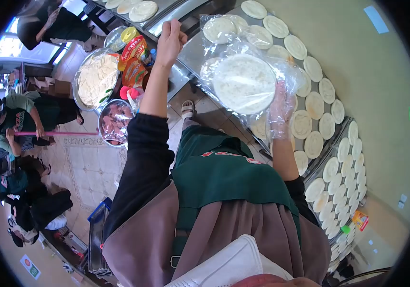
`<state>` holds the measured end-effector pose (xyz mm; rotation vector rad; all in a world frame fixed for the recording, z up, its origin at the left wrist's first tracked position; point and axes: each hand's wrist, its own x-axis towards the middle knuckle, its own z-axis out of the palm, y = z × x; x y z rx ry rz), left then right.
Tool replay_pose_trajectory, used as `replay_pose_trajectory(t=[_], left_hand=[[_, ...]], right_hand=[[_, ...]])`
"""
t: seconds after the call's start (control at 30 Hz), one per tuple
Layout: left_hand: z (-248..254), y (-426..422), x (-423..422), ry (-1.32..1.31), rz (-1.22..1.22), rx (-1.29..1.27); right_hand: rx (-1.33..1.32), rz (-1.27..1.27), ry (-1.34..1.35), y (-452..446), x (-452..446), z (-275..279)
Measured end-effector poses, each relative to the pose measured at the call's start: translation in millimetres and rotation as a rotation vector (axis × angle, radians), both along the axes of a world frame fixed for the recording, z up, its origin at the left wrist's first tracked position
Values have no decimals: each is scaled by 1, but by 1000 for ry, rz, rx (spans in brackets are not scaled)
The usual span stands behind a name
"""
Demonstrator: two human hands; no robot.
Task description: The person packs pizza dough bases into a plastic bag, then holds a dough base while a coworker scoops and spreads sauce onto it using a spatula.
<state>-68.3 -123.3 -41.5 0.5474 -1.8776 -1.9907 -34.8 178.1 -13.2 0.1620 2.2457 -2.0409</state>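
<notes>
Flatbread (244,83) inside clear plastic bag (247,48)

At two o'clock, glare and crinkled clear plastic (277,125) blur the right hand (281,106); its grip under the white disc (244,83) stays hidden. Toward eleven, the left hand (172,40) curls, concealing whatever its fingertips meet. At ten, a person (68,26) is cut off by the top edge. At four, the farthest flatbreads (337,216) are too small to count.
</notes>
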Motion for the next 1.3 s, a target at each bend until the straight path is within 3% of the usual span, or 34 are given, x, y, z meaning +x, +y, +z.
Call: replay_pose_trajectory(t=[0.03,0.13,0.27,0.33,0.5,0.57,0.63,0.7,0.83,0.9,0.97,1.13,1.2,1.23,1.3], left_hand=[[1,9,5,-1,-11,1],[-6,44,25,-230,-183,-449],[-36,85,39,-312,-277,-601],[-51,91,37,-77,-299,-493],[-41,63,27,6,-374,-499],[-43,55,20,1,-245,-893],[-35,50,17,46,-273,-791],[-25,51,21,135,-250,-109],[-10,18,26,353,-250,690],[-1,17,22,406,-381,624],[14,39,19,63,-575,166],[-33,70,-9,-22,-738,-26],[-44,74,-12,-236,-791,379],[-48,72,-13,-239,-797,381],[-56,68,-12,-212,-896,705]], right_hand=[[-67,30,58,7,0,1],[11,-18,135,12,2,-1],[-73,-124,165,12,5,0],[-63,-117,139,20,5,5],[-102,-112,29,29,11,3],[138,-16,248,23,14,-6],[100,-58,219,16,11,-2],[106,51,139,24,4,-6],[147,87,123,33,-10,-5],[177,79,87,32,-17,-1],[199,77,42,30,-21,2],[106,21,4,17,-30,6],[97,36,-48,19,-36,5],[98,30,-51,20,-40,6],[185,99,13,20,-46,8]])
